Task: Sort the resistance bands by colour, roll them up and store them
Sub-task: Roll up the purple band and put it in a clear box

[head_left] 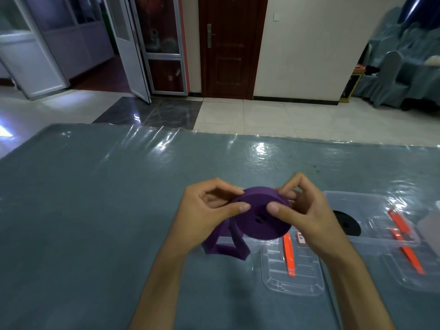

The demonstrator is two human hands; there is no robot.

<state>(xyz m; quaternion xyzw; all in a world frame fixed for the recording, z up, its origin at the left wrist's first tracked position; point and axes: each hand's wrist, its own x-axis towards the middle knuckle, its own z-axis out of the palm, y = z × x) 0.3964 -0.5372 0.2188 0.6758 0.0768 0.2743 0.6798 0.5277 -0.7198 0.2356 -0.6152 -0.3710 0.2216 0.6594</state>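
A purple resistance band point(260, 221), mostly wound into a flat round roll, is held above the table in front of me. My left hand point(209, 210) pinches the roll's left edge between thumb and fingers. My right hand point(302, 210) pinches its right edge the same way. A loose tail of the purple band hangs down from the roll to the table. A rolled black band point(347, 223) lies inside a clear plastic box point(371, 198) to the right, partly hidden by my right wrist.
A clear lid with an orange clip point(289, 256) lies on the table below the roll. A second clear lid with orange clips point(404, 241) lies at the right. The table point(95, 210) has a grey-blue cloth under clear film. Tiled floor and a brown door lie beyond.
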